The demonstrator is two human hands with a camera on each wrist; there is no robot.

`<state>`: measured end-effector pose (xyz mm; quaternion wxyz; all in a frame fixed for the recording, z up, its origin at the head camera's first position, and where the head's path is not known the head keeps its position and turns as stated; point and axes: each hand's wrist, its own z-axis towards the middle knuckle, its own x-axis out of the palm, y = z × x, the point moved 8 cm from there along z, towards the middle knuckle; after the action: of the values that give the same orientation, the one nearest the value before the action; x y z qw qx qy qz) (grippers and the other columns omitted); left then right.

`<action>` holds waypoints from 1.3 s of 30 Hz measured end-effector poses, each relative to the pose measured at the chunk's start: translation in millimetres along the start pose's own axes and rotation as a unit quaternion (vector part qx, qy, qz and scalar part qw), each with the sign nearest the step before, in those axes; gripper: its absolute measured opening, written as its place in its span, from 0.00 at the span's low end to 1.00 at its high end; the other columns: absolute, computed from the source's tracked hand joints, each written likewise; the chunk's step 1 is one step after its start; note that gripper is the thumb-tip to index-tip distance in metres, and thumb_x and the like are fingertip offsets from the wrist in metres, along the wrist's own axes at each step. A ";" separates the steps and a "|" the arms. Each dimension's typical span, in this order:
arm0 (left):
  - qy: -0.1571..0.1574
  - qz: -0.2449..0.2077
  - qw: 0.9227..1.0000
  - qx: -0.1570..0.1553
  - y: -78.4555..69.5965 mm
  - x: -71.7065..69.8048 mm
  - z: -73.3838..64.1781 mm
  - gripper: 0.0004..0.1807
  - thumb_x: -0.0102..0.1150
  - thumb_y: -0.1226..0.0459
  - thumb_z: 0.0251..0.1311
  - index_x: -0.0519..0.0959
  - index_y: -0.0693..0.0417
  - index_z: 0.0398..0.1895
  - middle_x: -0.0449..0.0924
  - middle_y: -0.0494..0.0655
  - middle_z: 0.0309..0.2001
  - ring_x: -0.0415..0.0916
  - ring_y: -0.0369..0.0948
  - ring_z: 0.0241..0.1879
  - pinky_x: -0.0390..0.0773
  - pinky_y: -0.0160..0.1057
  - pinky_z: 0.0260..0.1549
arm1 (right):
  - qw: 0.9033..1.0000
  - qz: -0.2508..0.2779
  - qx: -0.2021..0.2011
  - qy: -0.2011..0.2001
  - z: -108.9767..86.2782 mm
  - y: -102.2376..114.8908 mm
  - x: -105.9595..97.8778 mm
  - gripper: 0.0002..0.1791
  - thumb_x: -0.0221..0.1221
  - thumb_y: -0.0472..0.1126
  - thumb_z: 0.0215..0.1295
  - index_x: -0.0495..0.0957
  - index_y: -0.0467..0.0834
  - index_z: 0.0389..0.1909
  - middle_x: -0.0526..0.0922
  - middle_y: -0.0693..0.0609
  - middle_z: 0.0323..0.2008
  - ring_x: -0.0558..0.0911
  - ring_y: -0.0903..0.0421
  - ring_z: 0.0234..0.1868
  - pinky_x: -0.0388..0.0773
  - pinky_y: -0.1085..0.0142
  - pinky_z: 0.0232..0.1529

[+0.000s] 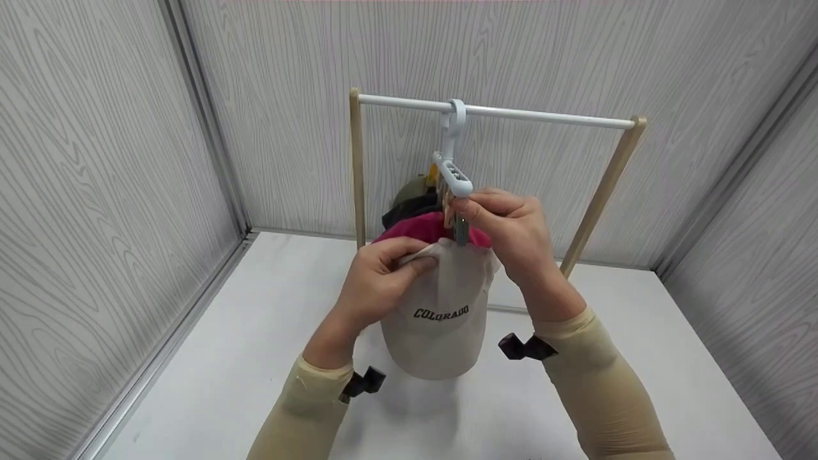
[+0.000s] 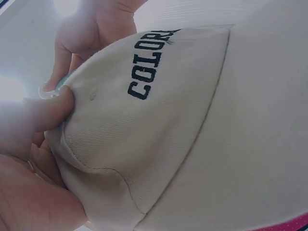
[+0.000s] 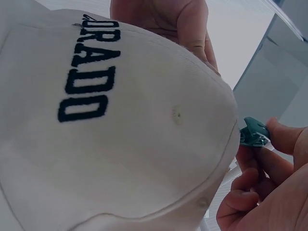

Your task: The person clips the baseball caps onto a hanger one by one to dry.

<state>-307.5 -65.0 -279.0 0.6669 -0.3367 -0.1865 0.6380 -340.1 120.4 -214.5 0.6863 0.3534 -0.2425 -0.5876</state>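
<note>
A cream baseball cap (image 1: 434,348) with COLORADO on its front hangs crown up below the hanger. My left hand (image 1: 382,278) pinches the cap's fabric near the top of the crown, on its left side. With thumb and fingers my right hand (image 1: 511,230) pinches a dark green clip (image 3: 255,131) under the front end of the pale blue hanger (image 1: 455,176). The lower end of that clip overlaps the crown's top edge in the head view. Behind the cream cap hangs a magenta cap (image 1: 412,229), partly hidden by it.
The hanger hooks over the white rail (image 1: 537,115) of a rack with wooden posts (image 1: 604,198). Farther back on it hang a black cap (image 1: 409,209) and an olive cap (image 1: 412,188). The rack stands on a white table (image 1: 211,358) between wood-grain walls (image 1: 275,128).
</note>
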 end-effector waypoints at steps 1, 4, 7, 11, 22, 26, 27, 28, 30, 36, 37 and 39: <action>0.000 -0.002 1.000 0.001 -0.3 0.2 0.2 0.05 0.75 0.71 0.69 0.92 0.62 0.45 0.92 0.48 0.42 0.84 0.40 0.41 0.86 0.37 0.46 | 1.000 0.001 0.002 -0.001 -0.1 -0.5 0.0 0.07 0.72 0.33 0.73 0.94 0.32 0.43 0.93 0.43 0.39 0.87 0.47 0.46 0.85 0.59 0.52; 0.000 -0.006 1.000 0.003 -0.3 1.0 0.8 0.05 0.75 0.71 0.70 0.92 0.62 0.46 0.92 0.48 0.42 0.85 0.41 0.42 0.86 0.39 0.47 | 1.000 0.006 0.011 -0.005 -0.5 -2.6 0.3 0.07 0.73 0.34 0.72 0.94 0.33 0.42 0.92 0.39 0.39 0.87 0.47 0.44 0.85 0.59 0.48; -0.002 -0.007 1.000 0.002 -0.1 1.4 1.4 0.05 0.75 0.71 0.70 0.92 0.62 0.46 0.93 0.48 0.43 0.85 0.42 0.43 0.87 0.39 0.48 | 1.000 0.010 0.021 -0.010 -0.4 -4.5 0.5 0.07 0.74 0.35 0.71 0.94 0.34 0.42 0.92 0.39 0.39 0.87 0.47 0.44 0.85 0.61 0.44; -0.003 -0.007 1.000 0.004 0.8 2.1 2.5 0.05 0.74 0.71 0.70 0.92 0.62 0.46 0.93 0.48 0.43 0.85 0.42 0.43 0.87 0.40 0.48 | 0.999 0.006 0.028 -0.015 0.1 -6.4 0.1 0.07 0.75 0.37 0.71 0.95 0.35 0.41 0.92 0.44 0.37 0.86 0.50 0.42 0.84 0.63 0.39; -0.021 -0.017 0.999 0.020 2.1 5.3 5.3 0.05 0.74 0.72 0.70 0.93 0.63 0.46 0.93 0.48 0.44 0.85 0.41 0.43 0.87 0.40 0.47 | 1.000 0.028 0.013 0.004 -0.5 -7.4 -0.2 0.10 0.72 0.34 0.73 0.92 0.28 0.43 0.91 0.39 0.37 0.87 0.48 0.40 0.83 0.63 0.38; -0.035 -0.024 0.999 0.022 0.9 6.5 6.3 0.05 0.75 0.72 0.70 0.93 0.62 0.46 0.93 0.48 0.43 0.84 0.40 0.42 0.87 0.39 0.46 | 0.999 0.022 0.022 -0.010 -1.5 -8.8 -2.6 0.08 0.72 0.32 0.72 0.93 0.30 0.44 0.93 0.42 0.38 0.87 0.50 0.43 0.82 0.64 0.40; -0.039 -0.025 0.999 0.023 0.6 6.6 6.5 0.05 0.75 0.72 0.70 0.93 0.62 0.46 0.93 0.48 0.43 0.84 0.40 0.43 0.87 0.39 0.46 | 0.999 0.016 0.025 -0.015 -1.8 -9.3 -3.5 0.07 0.72 0.33 0.72 0.93 0.31 0.43 0.93 0.44 0.38 0.87 0.51 0.43 0.81 0.64 0.40; -0.043 -0.028 0.998 0.025 0.1 6.8 6.8 0.05 0.75 0.72 0.69 0.93 0.62 0.46 0.93 0.48 0.43 0.85 0.40 0.43 0.87 0.39 0.46 | 0.999 0.011 0.029 -0.019 -2.1 -10.1 -4.4 0.07 0.72 0.33 0.71 0.93 0.32 0.43 0.94 0.45 0.39 0.87 0.52 0.44 0.81 0.65 0.40; -0.051 -0.031 0.998 0.027 -0.9 6.9 7.3 0.05 0.75 0.72 0.69 0.93 0.62 0.45 0.93 0.48 0.43 0.86 0.41 0.44 0.88 0.40 0.47 | 0.999 0.002 0.033 -0.025 -2.6 -11.1 -5.8 0.07 0.73 0.33 0.71 0.94 0.33 0.43 0.94 0.47 0.39 0.86 0.54 0.44 0.79 0.65 0.39; -0.067 -0.027 0.997 0.036 -1.5 8.3 8.0 0.05 0.74 0.72 0.70 0.93 0.64 0.46 0.93 0.46 0.44 0.87 0.42 0.45 0.89 0.43 0.49 | 0.999 0.012 0.024 -0.018 -3.4 -11.4 -5.1 0.07 0.72 0.34 0.72 0.94 0.33 0.43 0.93 0.45 0.39 0.85 0.53 0.42 0.79 0.65 0.38; -0.068 -0.026 0.997 0.037 -1.5 8.6 7.9 0.05 0.74 0.72 0.70 0.93 0.64 0.46 0.93 0.46 0.44 0.87 0.42 0.45 0.89 0.43 0.49 | 0.999 0.014 0.023 -0.018 -3.7 -11.3 -5.0 0.07 0.72 0.34 0.72 0.94 0.33 0.43 0.93 0.44 0.39 0.85 0.53 0.42 0.79 0.65 0.38; -0.069 -0.024 0.997 0.040 -1.6 9.0 7.6 0.05 0.74 0.72 0.70 0.93 0.64 0.46 0.93 0.46 0.44 0.87 0.42 0.45 0.89 0.43 0.49 | 0.999 0.013 0.021 -0.019 -4.2 -11.3 -5.2 0.08 0.72 0.34 0.72 0.94 0.33 0.43 0.93 0.45 0.39 0.83 0.54 0.40 0.78 0.65 0.37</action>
<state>-310.4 -54.5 -274.2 0.6804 -0.2605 -0.2144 0.6505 -345.1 125.6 -225.4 0.6817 0.3535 -0.2728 -0.5796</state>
